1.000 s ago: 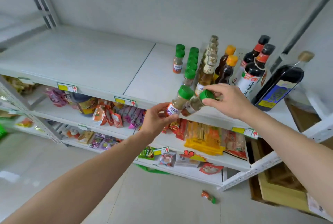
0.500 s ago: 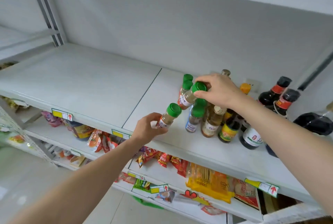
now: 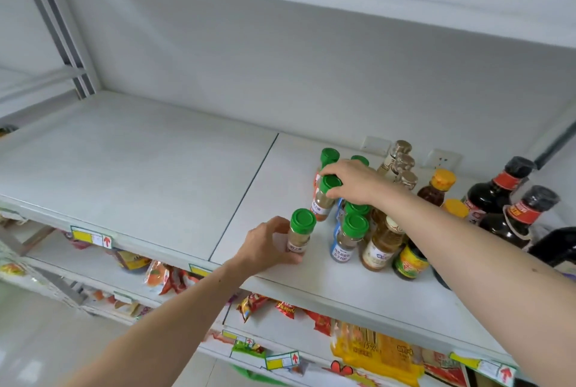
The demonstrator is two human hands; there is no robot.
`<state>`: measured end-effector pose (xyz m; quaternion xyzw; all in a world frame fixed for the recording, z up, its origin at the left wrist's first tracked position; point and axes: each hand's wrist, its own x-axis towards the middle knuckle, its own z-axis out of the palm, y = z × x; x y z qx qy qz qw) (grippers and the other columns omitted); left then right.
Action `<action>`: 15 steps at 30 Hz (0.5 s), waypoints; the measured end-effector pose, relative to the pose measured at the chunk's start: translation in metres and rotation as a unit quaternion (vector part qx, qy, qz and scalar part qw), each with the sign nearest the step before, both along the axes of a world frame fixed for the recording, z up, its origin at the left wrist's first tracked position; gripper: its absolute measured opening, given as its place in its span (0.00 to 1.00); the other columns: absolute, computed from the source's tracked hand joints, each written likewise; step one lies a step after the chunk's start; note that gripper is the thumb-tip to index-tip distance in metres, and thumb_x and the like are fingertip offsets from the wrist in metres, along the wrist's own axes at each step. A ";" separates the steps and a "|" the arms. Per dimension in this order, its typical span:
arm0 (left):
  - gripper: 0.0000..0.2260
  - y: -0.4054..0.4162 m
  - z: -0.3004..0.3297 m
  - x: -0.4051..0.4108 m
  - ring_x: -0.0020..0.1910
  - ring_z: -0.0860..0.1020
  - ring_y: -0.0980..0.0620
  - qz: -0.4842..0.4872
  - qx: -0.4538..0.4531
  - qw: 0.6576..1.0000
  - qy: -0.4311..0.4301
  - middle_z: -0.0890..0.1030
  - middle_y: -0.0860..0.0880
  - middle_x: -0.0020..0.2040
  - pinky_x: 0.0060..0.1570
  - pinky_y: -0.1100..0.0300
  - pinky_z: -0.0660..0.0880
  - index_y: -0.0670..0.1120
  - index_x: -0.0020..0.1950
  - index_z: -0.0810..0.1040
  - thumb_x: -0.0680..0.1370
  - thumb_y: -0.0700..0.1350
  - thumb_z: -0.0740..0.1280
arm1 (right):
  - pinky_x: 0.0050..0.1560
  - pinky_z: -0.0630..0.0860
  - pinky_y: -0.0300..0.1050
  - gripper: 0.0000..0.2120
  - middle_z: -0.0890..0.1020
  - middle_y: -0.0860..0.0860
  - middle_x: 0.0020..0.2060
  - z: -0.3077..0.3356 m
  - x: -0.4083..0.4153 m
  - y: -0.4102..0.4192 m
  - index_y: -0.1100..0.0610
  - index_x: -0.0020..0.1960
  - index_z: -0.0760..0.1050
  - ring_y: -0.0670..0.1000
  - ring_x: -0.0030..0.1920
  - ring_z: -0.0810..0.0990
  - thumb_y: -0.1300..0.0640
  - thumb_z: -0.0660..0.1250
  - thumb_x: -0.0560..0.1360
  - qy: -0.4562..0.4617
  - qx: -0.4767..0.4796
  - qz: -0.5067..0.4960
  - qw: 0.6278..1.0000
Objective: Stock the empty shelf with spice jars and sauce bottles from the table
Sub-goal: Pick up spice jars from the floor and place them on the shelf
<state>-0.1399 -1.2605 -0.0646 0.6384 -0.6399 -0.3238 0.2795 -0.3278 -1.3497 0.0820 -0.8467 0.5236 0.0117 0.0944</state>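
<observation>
white laminate shelf [image 3: 140, 168], front edge: left hand [image 3: 268, 246] grips cylindrical green-capped jar [image 3: 300, 232]; right hand [image 3: 355, 182] grips second jar [image 3: 325, 196] beside dark glass bottles [image 3: 511, 215].

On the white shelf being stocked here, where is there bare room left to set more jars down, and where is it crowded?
The shelf's whole left panel is bare, from the upright post to the seam. A bare strip also runs between that seam and the jar in the left hand, and along the front edge. The right is crowded: green-capped jars, where the right hand sets another, then sauce bottles.
</observation>
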 end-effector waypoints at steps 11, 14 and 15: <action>0.13 -0.043 0.025 0.034 0.57 0.79 0.48 -0.014 0.088 0.954 0.287 0.83 0.46 0.56 0.58 0.51 0.74 0.43 0.56 0.80 0.75 0.48 0.72 | 0.56 0.76 0.54 0.21 0.77 0.52 0.60 -0.006 0.008 -0.006 0.48 0.63 0.74 0.55 0.59 0.76 0.55 0.72 0.72 0.056 0.018 -0.012 0.998; 0.09 -0.060 0.026 0.016 0.53 0.81 0.48 0.008 0.108 0.954 0.281 0.84 0.43 0.53 0.59 0.47 0.75 0.42 0.53 0.81 0.75 0.45 0.72 | 0.55 0.77 0.53 0.24 0.78 0.51 0.59 -0.001 0.010 -0.008 0.48 0.64 0.74 0.55 0.57 0.78 0.51 0.74 0.70 0.045 0.021 -0.027 0.998; 0.08 -0.065 0.025 0.010 0.51 0.82 0.48 0.013 0.115 0.954 0.278 0.84 0.43 0.50 0.57 0.47 0.77 0.42 0.52 0.81 0.75 0.44 0.72 | 0.54 0.77 0.54 0.24 0.79 0.51 0.58 0.001 0.011 -0.008 0.48 0.64 0.75 0.55 0.56 0.78 0.48 0.74 0.69 0.041 0.016 -0.030 0.999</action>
